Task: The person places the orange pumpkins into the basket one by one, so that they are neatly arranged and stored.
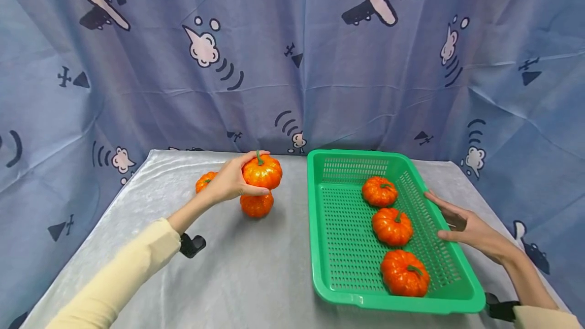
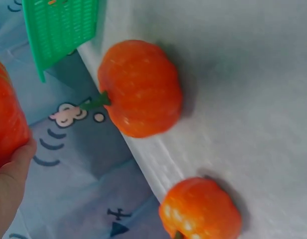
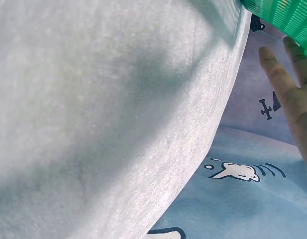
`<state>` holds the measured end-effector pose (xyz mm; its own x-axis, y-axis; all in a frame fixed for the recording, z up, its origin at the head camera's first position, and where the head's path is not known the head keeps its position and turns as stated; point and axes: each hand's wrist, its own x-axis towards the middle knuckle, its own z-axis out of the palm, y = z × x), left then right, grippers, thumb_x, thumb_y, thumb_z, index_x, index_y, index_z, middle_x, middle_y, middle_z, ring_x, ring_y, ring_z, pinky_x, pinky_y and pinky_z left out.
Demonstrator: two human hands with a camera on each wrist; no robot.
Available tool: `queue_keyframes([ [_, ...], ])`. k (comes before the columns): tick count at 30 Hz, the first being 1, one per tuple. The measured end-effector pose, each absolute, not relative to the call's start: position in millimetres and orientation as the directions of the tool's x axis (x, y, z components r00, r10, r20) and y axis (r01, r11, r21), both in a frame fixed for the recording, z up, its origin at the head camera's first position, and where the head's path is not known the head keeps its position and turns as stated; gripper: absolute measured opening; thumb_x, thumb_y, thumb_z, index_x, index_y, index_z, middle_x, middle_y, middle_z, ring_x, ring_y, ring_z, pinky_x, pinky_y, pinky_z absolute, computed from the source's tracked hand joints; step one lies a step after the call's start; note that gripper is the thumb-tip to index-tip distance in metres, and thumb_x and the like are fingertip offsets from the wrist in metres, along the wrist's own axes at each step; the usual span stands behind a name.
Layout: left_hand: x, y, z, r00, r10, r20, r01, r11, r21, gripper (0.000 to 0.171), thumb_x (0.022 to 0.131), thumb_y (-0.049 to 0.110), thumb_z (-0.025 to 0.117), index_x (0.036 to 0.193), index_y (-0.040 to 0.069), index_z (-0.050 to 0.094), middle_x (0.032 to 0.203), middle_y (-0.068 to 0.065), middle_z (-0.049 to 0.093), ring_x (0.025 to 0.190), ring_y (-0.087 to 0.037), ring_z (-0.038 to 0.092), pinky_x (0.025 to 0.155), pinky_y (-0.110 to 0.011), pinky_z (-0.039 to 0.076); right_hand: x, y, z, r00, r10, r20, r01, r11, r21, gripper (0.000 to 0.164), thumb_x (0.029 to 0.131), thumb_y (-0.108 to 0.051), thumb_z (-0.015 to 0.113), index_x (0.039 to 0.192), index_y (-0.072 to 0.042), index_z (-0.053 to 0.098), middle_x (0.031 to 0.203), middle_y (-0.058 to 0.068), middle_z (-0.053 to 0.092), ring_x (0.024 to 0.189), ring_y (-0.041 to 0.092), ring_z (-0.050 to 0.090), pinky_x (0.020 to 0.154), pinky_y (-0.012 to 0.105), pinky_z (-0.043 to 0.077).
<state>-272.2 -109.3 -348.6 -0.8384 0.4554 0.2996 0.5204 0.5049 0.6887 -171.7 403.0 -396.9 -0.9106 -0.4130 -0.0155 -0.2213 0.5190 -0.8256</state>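
My left hand (image 1: pixel 232 181) grips a small orange pumpkin (image 1: pixel 262 172) with a green stem, thumb below and fingers behind it. In the head view this pumpkin overlaps a second pumpkin (image 1: pixel 256 206) on the cloth. A third pumpkin (image 1: pixel 204 181) lies further left, partly hidden by the hand. The left wrist view shows the held pumpkin (image 2: pixel 6 117) at its left edge. On the right, my right hand (image 1: pixel 475 230) has its fingers extended at the right rim of a green plastic basket (image 1: pixel 315 227).
Inside the basket, along its right side, sit a far pumpkin (image 1: pixel 379 191), a middle pumpkin (image 1: pixel 392 227) and a near pumpkin (image 1: pixel 404 273). Pale grey cloth (image 1: pixel 256 273) covers the table. A blue curtain (image 1: pixel 265 60) with airplane prints hangs behind and at both sides.
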Motion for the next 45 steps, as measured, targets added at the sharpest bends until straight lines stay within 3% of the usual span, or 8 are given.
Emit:
queue_keyframes([
  [3,-273.8,-100.8,-348.2,-0.818,0.479,0.317,0.546,0.476,0.689,0.073,0.06,0.03,0.083,0.125,0.03,0.048,0.109,-0.001,0.057,0.092,-0.019,0.056,0.073,-0.034,0.051,-172.0,403.6,-398.1,-0.911,-0.412,-0.011,-0.222,0.512,-0.83,0.071,0.089,-0.004,0.051,0.145,-0.022,0.011,0.148,-0.014,0.005,0.133,0.017,0.02,0.086,0.066,0.03],
  [5,-274.9,-95.3,-348.0,-0.809,0.493,0.322,0.555,0.456,0.696,0.073,0.061,0.029,0.083,0.125,0.029,0.048,0.109,-0.001,0.057,0.092,-0.019,0.056,0.073,-0.033,0.051,-172.3,403.9,-398.6,-0.911,-0.413,-0.009,-0.221,0.505,-0.834,0.071,0.089,-0.004,0.051,0.145,-0.022,0.011,0.148,-0.015,0.005,0.124,-0.005,0.024,0.086,0.065,0.031],
  [7,-275.7,-89.4,-347.7,-0.805,0.498,0.323,0.557,0.446,0.7,0.073,0.061,0.03,0.083,0.125,0.029,0.048,0.108,0.0,0.057,0.09,-0.018,0.056,0.072,-0.032,0.051,-172.6,404.1,-399.1,-0.91,-0.415,-0.007,-0.22,0.496,-0.84,0.071,0.089,-0.004,0.051,0.145,-0.021,0.011,0.148,-0.015,0.005,0.112,-0.019,0.024,0.086,0.064,0.032],
  [24,-285.7,-28.4,-352.8,-0.76,0.521,0.388,0.6,0.332,0.728,0.072,0.059,0.028,0.084,0.123,0.027,0.05,0.108,0.003,0.059,0.09,-0.013,0.057,0.074,-0.027,0.05,-172.6,406.1,-403.4,-0.914,-0.405,0.014,-0.23,0.491,-0.84,0.071,0.088,-0.004,0.051,0.145,-0.021,0.013,0.149,-0.011,0.005,0.111,-0.02,0.025,0.085,0.064,0.033],
  [34,-280.2,5.3,-347.9,-0.748,0.524,0.407,0.587,0.238,0.773,0.067,0.065,0.015,0.08,0.124,0.012,0.049,0.113,-0.005,0.056,0.094,-0.019,0.055,0.076,-0.028,0.049,-172.5,408.0,-404.8,-0.913,-0.407,0.015,-0.227,0.478,-0.849,0.071,0.088,-0.004,0.051,0.145,-0.021,0.012,0.149,-0.011,0.006,0.113,-0.019,0.026,0.085,0.061,0.036],
  [39,-295.5,22.6,-366.8,-0.758,0.499,0.42,0.585,0.235,0.776,0.067,0.064,0.019,0.081,0.123,0.018,0.049,0.112,0.001,0.056,0.092,-0.014,0.055,0.075,-0.025,0.049,-171.6,407.9,-406.1,-0.916,-0.4,0.02,-0.227,0.478,-0.848,0.071,0.088,-0.004,0.051,0.145,-0.021,0.013,0.149,-0.011,0.006,0.112,-0.019,0.025,0.085,0.062,0.035],
  [45,-297.1,38.2,-375.4,-0.781,0.474,0.407,0.597,0.371,0.712,0.071,0.062,0.031,0.081,0.125,0.022,0.048,0.115,-0.004,0.051,0.096,-0.018,0.053,0.075,-0.027,0.049,-172.0,407.4,-406.3,-0.914,-0.404,0.036,-0.238,0.462,-0.855,0.071,0.088,-0.002,0.051,0.145,-0.019,0.013,0.15,-0.006,0.005,0.114,-0.018,0.023,0.087,0.064,0.031],
])
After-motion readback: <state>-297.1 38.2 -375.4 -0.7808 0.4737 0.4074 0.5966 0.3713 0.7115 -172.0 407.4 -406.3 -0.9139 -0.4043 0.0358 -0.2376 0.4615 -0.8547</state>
